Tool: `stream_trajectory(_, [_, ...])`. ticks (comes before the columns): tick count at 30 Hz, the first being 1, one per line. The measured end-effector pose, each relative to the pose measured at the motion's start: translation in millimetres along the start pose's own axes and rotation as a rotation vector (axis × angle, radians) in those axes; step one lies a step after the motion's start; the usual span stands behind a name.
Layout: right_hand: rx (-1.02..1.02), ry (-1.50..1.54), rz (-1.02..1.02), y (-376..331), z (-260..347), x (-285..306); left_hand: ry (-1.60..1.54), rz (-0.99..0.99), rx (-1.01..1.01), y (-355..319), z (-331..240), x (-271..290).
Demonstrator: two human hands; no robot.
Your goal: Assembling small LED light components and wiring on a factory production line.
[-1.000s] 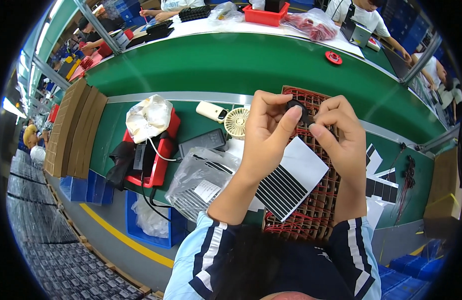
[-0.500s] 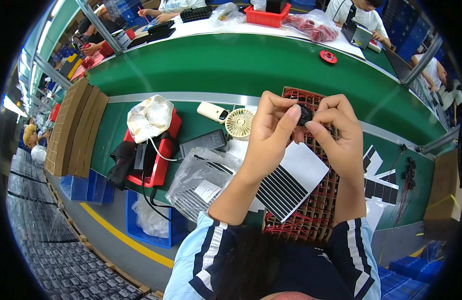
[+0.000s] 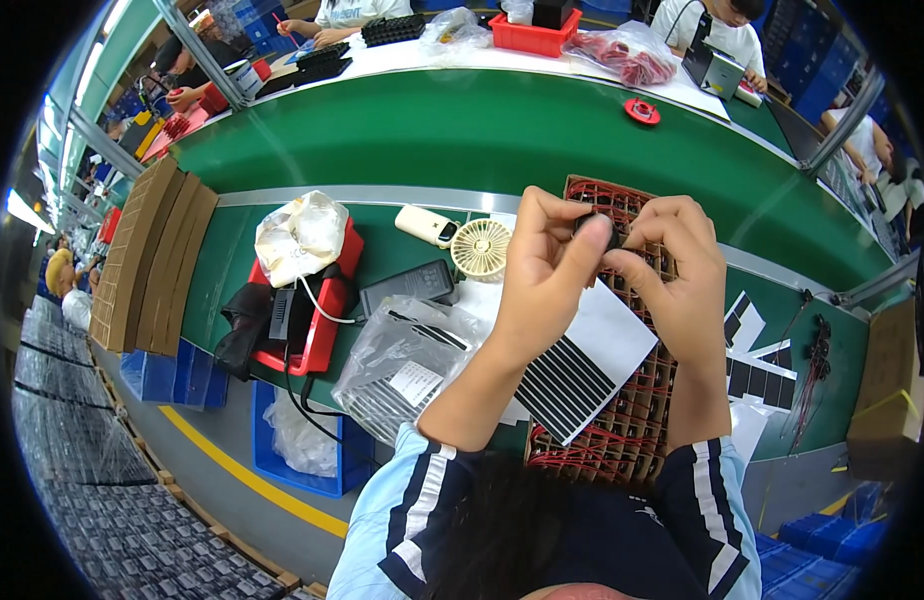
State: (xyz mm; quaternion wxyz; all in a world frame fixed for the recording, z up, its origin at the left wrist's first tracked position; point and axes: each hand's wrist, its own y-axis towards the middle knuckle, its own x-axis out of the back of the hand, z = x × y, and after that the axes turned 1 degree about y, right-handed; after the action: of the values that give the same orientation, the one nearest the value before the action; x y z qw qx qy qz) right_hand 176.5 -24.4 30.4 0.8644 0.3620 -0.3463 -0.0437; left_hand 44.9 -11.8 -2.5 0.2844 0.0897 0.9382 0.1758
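Observation:
A small round black part (image 3: pixel 608 234) is held up over the box between my two hands. My left hand (image 3: pixel 547 270) is closed on it, the thumb lying across its face and hiding much of it. From the other side my right hand (image 3: pixel 682 270) pinches at its edge with thumb and forefinger. Below them a white sheet with black strips (image 3: pixel 572 385) lies across a divided cardboard box (image 3: pixel 622 455), whose cells hold red wires and dark parts. A clear plastic bag (image 3: pixel 382 375) with more striped sheets lies beside my left forearm.
A cream handheld fan (image 3: pixel 479 248), a black power adapter (image 3: pixel 407 288) and a red bin (image 3: pixel 327 320) stand on the left. Cut black-and-white sheets (image 3: pixel 762 380) and dark cables (image 3: pixel 814 360) lie right. A green conveyor belt (image 3: pixel 432 130) runs beyond; people work behind it.
My left thumb has moved up over the black part, which now shows less. My right fingertips have shifted slightly at its edge. On the belt, a red round piece has moved left.

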Motion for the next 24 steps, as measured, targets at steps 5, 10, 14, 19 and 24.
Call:
stream_trajectory(5, [0.015,0.096,0.074,1.9,3.8,0.5,-0.016,0.043,0.019,-1.8,-4.4,3.4])
stream_trajectory(10, [0.013,0.18,0.104,1.1,2.2,1.4,-0.028,0.069,0.051,1.0,-4.0,5.0])
stream_trajectory(14, [0.002,0.185,0.112,0.9,3.9,2.0,-0.015,0.03,0.068,0.8,-4.4,5.3])
stream_trajectory(19, [0.03,0.165,0.123,0.9,5.0,2.2,-0.075,0.008,0.099,0.6,-4.1,7.2])
stream_trajectory(24, [0.038,0.164,0.149,1.4,4.9,2.0,-0.028,-0.025,0.093,-0.1,-2.0,6.3])
